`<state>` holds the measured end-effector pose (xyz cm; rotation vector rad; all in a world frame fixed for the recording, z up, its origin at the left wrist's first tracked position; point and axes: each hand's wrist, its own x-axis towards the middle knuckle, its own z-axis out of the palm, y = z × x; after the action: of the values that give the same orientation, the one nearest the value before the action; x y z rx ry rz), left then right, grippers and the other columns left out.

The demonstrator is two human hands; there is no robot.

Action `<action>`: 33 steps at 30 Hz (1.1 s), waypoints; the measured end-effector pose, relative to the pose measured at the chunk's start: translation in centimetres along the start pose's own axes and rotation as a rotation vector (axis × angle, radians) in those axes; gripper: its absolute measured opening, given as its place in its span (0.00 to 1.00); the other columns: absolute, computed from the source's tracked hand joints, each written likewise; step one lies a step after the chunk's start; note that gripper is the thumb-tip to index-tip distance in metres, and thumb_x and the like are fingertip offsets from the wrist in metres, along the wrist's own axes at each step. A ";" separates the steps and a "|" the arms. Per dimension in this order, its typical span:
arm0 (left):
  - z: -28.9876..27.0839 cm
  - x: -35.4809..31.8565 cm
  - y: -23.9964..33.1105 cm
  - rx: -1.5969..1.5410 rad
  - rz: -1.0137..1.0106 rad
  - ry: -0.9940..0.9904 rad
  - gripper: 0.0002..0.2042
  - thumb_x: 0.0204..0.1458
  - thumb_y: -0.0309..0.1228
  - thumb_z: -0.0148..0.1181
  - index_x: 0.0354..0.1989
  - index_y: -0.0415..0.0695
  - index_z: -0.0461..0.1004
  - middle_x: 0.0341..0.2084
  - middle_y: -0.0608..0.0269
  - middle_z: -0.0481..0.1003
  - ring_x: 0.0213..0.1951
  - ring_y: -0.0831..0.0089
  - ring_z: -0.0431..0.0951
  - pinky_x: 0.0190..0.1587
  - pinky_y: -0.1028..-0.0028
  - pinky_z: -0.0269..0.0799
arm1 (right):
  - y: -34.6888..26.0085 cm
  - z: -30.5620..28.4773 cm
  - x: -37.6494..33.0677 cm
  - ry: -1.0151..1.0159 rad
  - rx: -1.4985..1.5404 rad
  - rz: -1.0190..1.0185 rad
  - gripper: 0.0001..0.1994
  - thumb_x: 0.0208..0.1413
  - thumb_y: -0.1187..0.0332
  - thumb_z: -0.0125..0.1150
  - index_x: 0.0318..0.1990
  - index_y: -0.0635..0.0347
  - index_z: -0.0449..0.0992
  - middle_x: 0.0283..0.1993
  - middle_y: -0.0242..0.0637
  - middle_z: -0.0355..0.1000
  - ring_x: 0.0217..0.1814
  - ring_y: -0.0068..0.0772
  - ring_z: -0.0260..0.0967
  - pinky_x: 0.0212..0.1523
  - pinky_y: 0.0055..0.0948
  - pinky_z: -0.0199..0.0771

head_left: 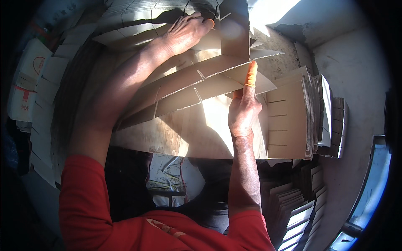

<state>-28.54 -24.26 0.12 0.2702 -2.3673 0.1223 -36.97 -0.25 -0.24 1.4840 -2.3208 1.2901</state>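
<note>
My right hand point(245, 106), with orange finger cots on it, grips slotted cardboard strips point(180, 98) near their right end. Its index finger points away from me along the edge, and the strips stand on edge, slanting across the table. At the far side, my left hand point(188, 31) bends its fingers over another slotted cardboard strip point(125, 37), which leans out from a stack point(138, 10); its fingertips are partly hidden. An orange cot shows on one finger. Between the hands a tall cardboard piece point(234, 31) stands upright, crossing the far end of the strips.
The wooden table point(167, 140) is partly sunlit. Slotted cardboard pieces point(287, 119) stand stacked along its right side, with more pieces point(293, 213) lower right. On the left are a row of slotted cardboard point(46, 129) and a white box point(31, 81) with red print. A wall point(351, 75) rises at right.
</note>
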 end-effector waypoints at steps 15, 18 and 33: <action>0.7 0.2 0.4 -0.188 -0.059 -0.108 0.10 0.39 0.15 0.51 0.31 0.41 0.70 0.26 0.56 0.71 0.37 0.56 0.72 0.36 0.62 0.71 | 0.6 -0.1 -0.7 -0.004 0.017 0.013 0.35 0.56 0.83 0.49 0.69 0.43 0.51 0.43 0.38 0.75 0.40 0.26 0.73 0.45 0.25 0.74; 0.5 0.6 1.2 -0.252 -0.043 -0.080 0.10 0.38 0.15 0.51 0.30 0.40 0.71 0.25 0.56 0.71 0.36 0.57 0.71 0.34 0.61 0.70 | 0.7 -0.3 -0.8 -0.022 -0.031 0.048 0.35 0.56 0.84 0.50 0.69 0.43 0.51 0.43 0.37 0.76 0.39 0.26 0.73 0.44 0.25 0.74; -2.0 0.4 1.8 -0.497 0.032 0.009 0.11 0.38 0.15 0.51 0.33 0.31 0.72 0.23 0.50 0.72 0.30 0.56 0.72 0.31 0.65 0.70 | 1.4 0.4 -1.0 -0.033 -0.106 -0.038 0.41 0.47 0.87 0.49 0.70 0.46 0.47 0.34 0.47 0.73 0.24 0.37 0.73 0.26 0.33 0.76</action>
<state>-27.90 -22.29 1.86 -0.0091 -2.3044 -0.4438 -37.42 0.44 -1.82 1.5200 -2.3292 1.1225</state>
